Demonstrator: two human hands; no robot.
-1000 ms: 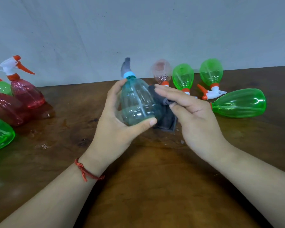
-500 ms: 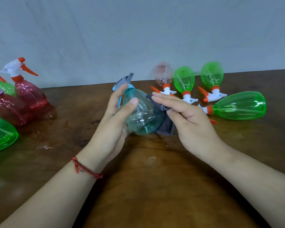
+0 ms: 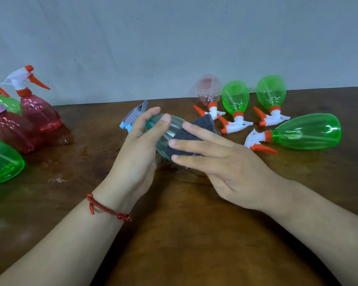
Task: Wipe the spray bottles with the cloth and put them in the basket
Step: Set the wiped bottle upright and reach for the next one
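1. Teal spray bottle (image 3: 174, 129): held over the middle of the bench (image 3: 194, 234), tilted, with its blue-grey trigger head (image 3: 132, 117) pointing up and to the left and its base hidden behind the cloth.
2. Left hand (image 3: 135, 157): curled round the bottle's upper body, thumb laid across the top and fingers wrapped behind, near the neck. A red cord bracelet (image 3: 108, 209) circles the wrist.
3. Right hand (image 3: 232, 164): fingers straight and slightly spread, pressing flat on the cloth; the thumb is hidden, so whether it pinches the fabric from below cannot be told.
4. Dark grey cloth (image 3: 194, 131): lies between the right fingers and the lower half of the bottle, one corner standing up behind the hand.
5. Right group, on the bench beyond the right hand: a pale pink bottle (image 3: 208, 89) and two green bottles (image 3: 235, 98) (image 3: 270, 91) side by side, bases toward the wall (image 3: 174, 48), white-and-orange trigger heads toward the viewer; a large green bottle (image 3: 306, 135) lies on its side just beside them, head pointing left.
6. Left group, at the frame edge: an upright red bottle (image 3: 38, 112) with a white-and-orange trigger, a second red bottle (image 3: 12, 133) touching it in front, and a green bottle on its side (image 3: 2, 162) nearest the viewer.
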